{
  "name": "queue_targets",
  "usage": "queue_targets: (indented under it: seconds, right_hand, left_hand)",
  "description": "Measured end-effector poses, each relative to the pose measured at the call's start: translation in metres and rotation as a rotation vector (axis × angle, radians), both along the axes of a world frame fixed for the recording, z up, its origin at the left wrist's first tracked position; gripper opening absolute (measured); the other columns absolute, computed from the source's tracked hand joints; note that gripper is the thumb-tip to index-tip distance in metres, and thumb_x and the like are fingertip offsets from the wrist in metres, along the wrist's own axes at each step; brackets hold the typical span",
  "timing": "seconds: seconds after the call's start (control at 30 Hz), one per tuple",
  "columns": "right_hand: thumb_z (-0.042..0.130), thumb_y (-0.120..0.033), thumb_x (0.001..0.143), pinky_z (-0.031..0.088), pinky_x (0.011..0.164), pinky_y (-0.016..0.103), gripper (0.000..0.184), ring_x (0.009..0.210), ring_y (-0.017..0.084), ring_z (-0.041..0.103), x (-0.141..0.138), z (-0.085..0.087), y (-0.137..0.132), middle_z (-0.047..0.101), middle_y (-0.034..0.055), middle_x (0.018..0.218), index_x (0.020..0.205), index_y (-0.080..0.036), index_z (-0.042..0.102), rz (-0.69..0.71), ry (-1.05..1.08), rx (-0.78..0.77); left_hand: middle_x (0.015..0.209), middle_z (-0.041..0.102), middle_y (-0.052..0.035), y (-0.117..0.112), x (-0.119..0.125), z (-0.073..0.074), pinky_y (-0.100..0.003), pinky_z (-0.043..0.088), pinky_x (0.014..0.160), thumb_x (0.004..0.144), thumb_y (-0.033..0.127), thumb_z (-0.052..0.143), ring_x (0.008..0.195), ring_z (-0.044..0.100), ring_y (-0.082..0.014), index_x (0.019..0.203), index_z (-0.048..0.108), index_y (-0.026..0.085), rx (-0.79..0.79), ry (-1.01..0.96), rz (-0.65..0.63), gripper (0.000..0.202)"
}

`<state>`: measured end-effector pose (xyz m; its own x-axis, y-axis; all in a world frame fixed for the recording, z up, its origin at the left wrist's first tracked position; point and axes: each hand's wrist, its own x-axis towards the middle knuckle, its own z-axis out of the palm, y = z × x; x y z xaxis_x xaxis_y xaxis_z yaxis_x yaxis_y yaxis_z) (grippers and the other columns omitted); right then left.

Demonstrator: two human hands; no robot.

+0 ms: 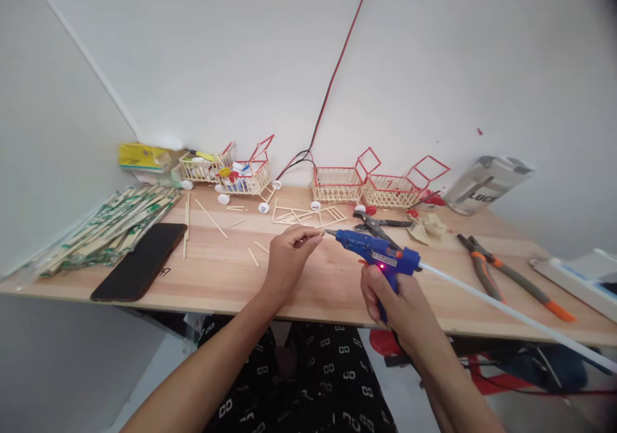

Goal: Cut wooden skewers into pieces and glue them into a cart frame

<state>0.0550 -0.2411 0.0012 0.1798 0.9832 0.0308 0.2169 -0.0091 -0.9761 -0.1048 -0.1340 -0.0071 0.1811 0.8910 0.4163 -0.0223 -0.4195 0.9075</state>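
Observation:
My right hand (393, 295) is wrapped round the grip of a blue hot glue gun (376, 253). A red light glows on the gun's side, and a long clear glue stick (486, 301) runs out of its back toward the lower right. The nozzle points left, right at the fingertips of my left hand (295, 253). That hand is closed in a pinch; what lies between thumb and finger is too small to make out. Just beyond it, a flat frame of thin wooden sticks (308, 216) rests on the wooden table (318, 291).
Several small stick-built carts (337, 185) with red rims line the wall. Packaged chopsticks (120, 221) and a black phone (139, 263) lie left. Cutters (378, 224), orange-handled pliers (515, 275) and a silver pouch (486, 185) are at right. Loose sticks (211, 218) are scattered left of centre.

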Motion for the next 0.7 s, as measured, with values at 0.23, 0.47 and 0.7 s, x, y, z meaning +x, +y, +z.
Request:
queue_targets:
  seconds: [0.23,0.47,0.7]
  right_hand:
    - [0.053,-0.058,0.085,0.026,0.034,0.020,0.047,0.038,0.009,0.040,0.009,0.000,0.002,0.045,-0.0026,0.045,0.061,-0.019,0.048,-0.128,-0.040,-0.026]
    - [0.055,-0.060,0.083,0.025,0.034,0.018,0.045,0.039,0.007,0.038,0.008,-0.003,0.000,0.045,-0.0034,0.051,0.069,-0.018,0.051,-0.014,0.114,-0.058]
    - [0.057,-0.064,0.080,0.019,0.030,0.015,0.044,0.040,0.004,0.027,0.004,0.010,-0.003,0.043,-0.0055,0.063,0.079,-0.021,0.048,0.068,0.531,-0.059]
  left_hand:
    - [0.087,0.071,-0.0049,-0.004,-0.001,0.003,-0.029,0.048,0.075,0.081,0.024,0.065,0.085,0.063,-0.0178,0.082,0.073,0.021,0.086,0.013,-0.020,0.009]
    - [0.088,0.072,-0.0053,0.005,-0.003,-0.002,-0.030,0.050,0.076,0.074,0.028,0.072,0.084,0.064,-0.0174,0.081,0.070,0.017,-0.153,-0.209,0.011,0.013]
    - [0.083,0.072,-0.0042,0.006,-0.005,-0.001,-0.026,0.047,0.067,0.068,0.031,0.075,0.072,0.061,-0.0135,0.083,0.072,0.016,-0.255,-0.250,0.087,0.022]
